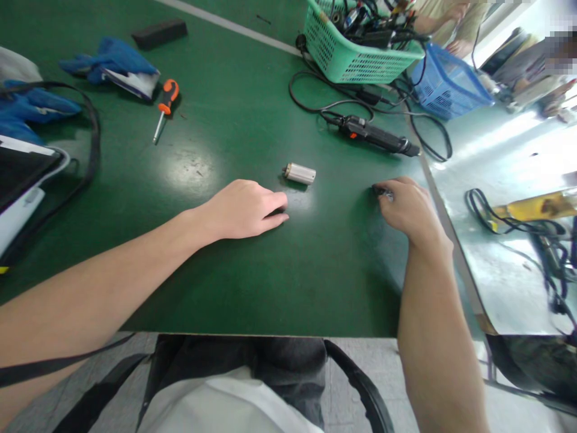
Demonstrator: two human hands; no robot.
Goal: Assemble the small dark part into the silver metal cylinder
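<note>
Cylinder (300, 174) lies on its side on green surface (315, 288), just beyond L hand (246, 207) — thumb & forefinger parted. R hand (408, 207) pinches small dark part (382, 192), mostly hidden. Best: grip it lightly, steady cyl. w/ L hand — round body may roll.

- Metal cylinder (301, 174): silver, short, with a narrower dark fitting at its left end; lying on its side on the green tabletop (288, 282), just beyond the left hand (247, 209), apart from it.
- Small object (383, 192): dark tip, shiny part behind; gripped in the right hand (403, 207), mostly hidden by the fingers, tip pointing left.
</note>
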